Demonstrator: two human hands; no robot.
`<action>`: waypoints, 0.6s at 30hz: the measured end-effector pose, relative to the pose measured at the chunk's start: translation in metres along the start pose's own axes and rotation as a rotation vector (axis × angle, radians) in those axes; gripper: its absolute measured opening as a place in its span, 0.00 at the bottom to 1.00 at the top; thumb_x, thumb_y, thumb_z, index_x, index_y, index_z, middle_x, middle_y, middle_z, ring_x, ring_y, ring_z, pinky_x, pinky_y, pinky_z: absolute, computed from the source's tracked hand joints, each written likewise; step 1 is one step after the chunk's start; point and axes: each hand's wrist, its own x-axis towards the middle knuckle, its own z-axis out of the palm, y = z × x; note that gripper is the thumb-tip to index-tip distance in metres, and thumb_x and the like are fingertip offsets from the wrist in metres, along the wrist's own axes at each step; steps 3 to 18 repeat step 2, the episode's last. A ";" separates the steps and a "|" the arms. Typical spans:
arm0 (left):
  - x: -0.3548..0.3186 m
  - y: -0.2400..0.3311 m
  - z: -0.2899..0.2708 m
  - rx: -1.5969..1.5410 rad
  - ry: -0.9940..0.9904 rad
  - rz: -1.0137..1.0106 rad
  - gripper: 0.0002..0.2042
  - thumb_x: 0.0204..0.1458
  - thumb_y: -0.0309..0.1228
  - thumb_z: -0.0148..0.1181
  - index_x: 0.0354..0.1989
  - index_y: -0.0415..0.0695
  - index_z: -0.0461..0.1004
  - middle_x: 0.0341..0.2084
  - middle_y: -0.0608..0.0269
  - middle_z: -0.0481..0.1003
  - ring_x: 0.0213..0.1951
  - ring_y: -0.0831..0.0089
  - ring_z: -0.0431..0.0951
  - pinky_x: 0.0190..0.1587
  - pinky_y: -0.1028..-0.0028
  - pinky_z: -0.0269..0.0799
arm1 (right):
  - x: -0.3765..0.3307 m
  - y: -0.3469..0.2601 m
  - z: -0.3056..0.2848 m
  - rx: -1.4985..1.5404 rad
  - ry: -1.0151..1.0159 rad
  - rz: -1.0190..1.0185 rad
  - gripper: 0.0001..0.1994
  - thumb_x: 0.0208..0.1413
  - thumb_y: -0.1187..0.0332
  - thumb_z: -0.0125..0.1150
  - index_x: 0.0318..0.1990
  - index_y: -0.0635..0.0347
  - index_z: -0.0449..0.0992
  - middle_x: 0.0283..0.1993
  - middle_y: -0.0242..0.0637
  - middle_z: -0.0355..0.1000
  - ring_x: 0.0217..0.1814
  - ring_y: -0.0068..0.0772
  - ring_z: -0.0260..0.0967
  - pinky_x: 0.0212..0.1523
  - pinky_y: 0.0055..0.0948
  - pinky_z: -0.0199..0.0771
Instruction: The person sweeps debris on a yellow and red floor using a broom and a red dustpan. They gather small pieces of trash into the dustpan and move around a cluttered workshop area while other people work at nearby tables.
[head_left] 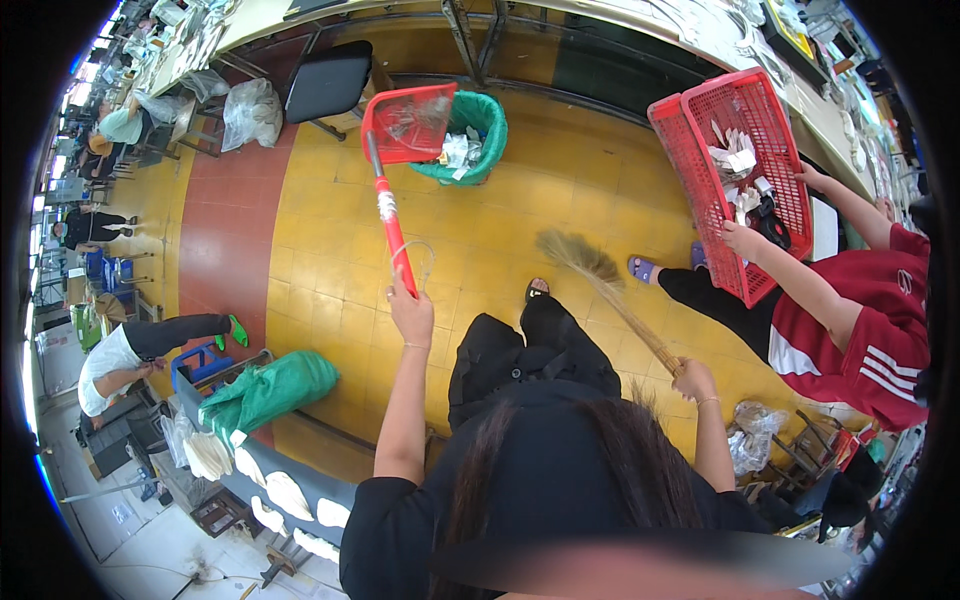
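Note:
My left hand point(411, 312) is closed round the red handle of a long-handled dustpan point(395, 150). The dustpan's red scoop is raised over the left rim of a bin lined with a green bag point(492, 150), and some greyish dust or debris shows in the scoop. White scraps and wrappers point(460, 150) lie inside the bin. Off to the right, my right hand point(695, 381) grips the straw-coloured handle of a broom point(628, 312). Its bristles point away from me and to the left, above or on the yellow floor; I cannot tell which.
At the right, a person in a red shirt holds red plastic baskets point(745, 180) with scraps and a black roll inside. A black-seated chair point(330, 82) stands left of the bin. Long worktables point(640, 22) run along the back. A green sack point(275, 395) lies at the lower left.

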 end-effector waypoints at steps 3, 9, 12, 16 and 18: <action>-0.005 0.007 0.016 0.186 -0.123 -0.108 0.34 0.40 0.22 0.56 0.60 0.51 0.54 0.47 0.48 0.65 0.40 0.54 0.71 0.44 0.62 0.66 | 0.004 -0.007 -0.003 -0.003 -0.021 0.037 0.27 0.38 0.76 0.52 0.53 0.53 0.69 0.24 0.40 0.74 0.18 0.31 0.71 0.22 0.28 0.72; -0.005 0.007 0.016 0.186 -0.123 -0.108 0.34 0.40 0.22 0.56 0.60 0.51 0.54 0.47 0.48 0.65 0.40 0.54 0.71 0.44 0.62 0.66 | 0.004 -0.007 -0.003 -0.003 -0.021 0.037 0.27 0.38 0.76 0.52 0.53 0.53 0.69 0.24 0.40 0.74 0.18 0.31 0.71 0.22 0.28 0.72; -0.005 0.007 0.016 0.186 -0.123 -0.108 0.34 0.40 0.22 0.56 0.60 0.51 0.54 0.47 0.48 0.65 0.40 0.54 0.71 0.44 0.62 0.66 | 0.004 -0.007 -0.003 -0.003 -0.021 0.037 0.27 0.38 0.76 0.52 0.53 0.53 0.69 0.24 0.40 0.74 0.18 0.31 0.71 0.22 0.28 0.72; -0.005 0.007 0.016 0.186 -0.123 -0.108 0.34 0.40 0.22 0.56 0.60 0.51 0.54 0.47 0.48 0.65 0.40 0.54 0.71 0.44 0.62 0.66 | 0.004 -0.007 -0.003 -0.003 -0.021 0.037 0.27 0.38 0.76 0.52 0.53 0.53 0.69 0.24 0.40 0.74 0.18 0.31 0.71 0.22 0.28 0.72; -0.005 0.007 0.016 0.186 -0.123 -0.108 0.34 0.40 0.22 0.56 0.60 0.51 0.54 0.47 0.48 0.65 0.40 0.54 0.71 0.44 0.62 0.66 | 0.004 -0.007 -0.003 -0.003 -0.021 0.037 0.27 0.38 0.76 0.52 0.53 0.53 0.69 0.24 0.40 0.74 0.18 0.31 0.71 0.22 0.28 0.72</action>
